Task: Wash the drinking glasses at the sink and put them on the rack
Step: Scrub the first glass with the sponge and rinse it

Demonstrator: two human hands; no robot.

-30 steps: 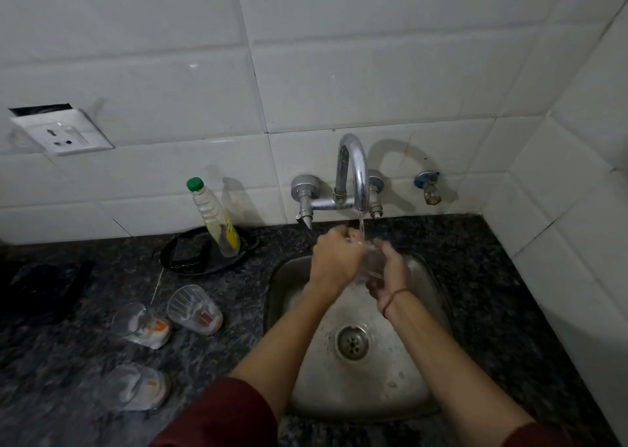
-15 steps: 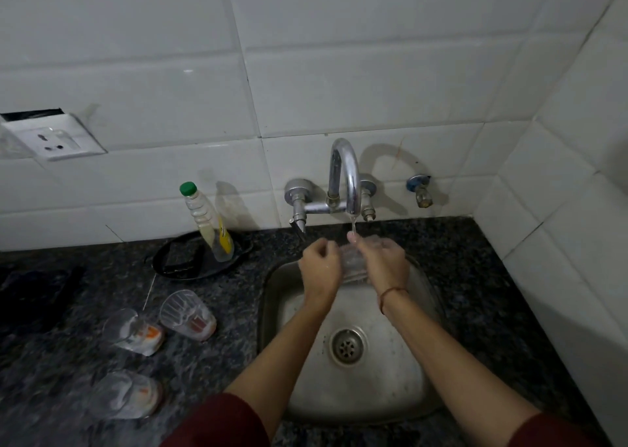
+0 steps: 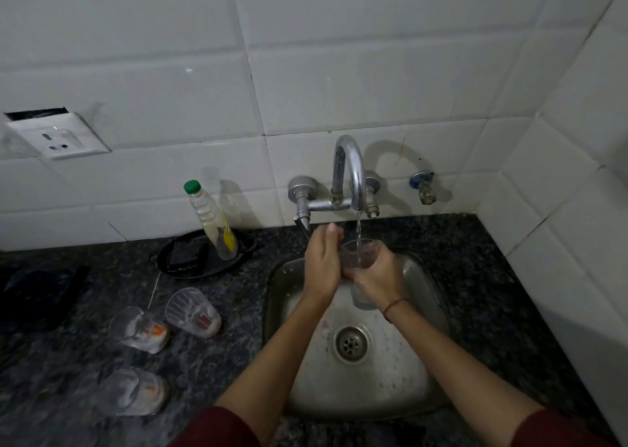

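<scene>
Glass (image 3: pixel 359 253) upright in right hand (image 3: pixel 378 276) fingers (image 3: pixel 355 273) (left hand (image 3: pixel 323 264) alongside)

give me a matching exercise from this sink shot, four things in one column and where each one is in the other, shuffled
Things
1. glass at the tap
2. green-capped bottle
3. wall socket
4. drain

Places
A. on the white tiles, far left
B. in the floor of the sink
C. standing in the dark pan
D. gripped by the right hand

Pairs: 1-D, 2-C, 3-A, 4-B
</scene>
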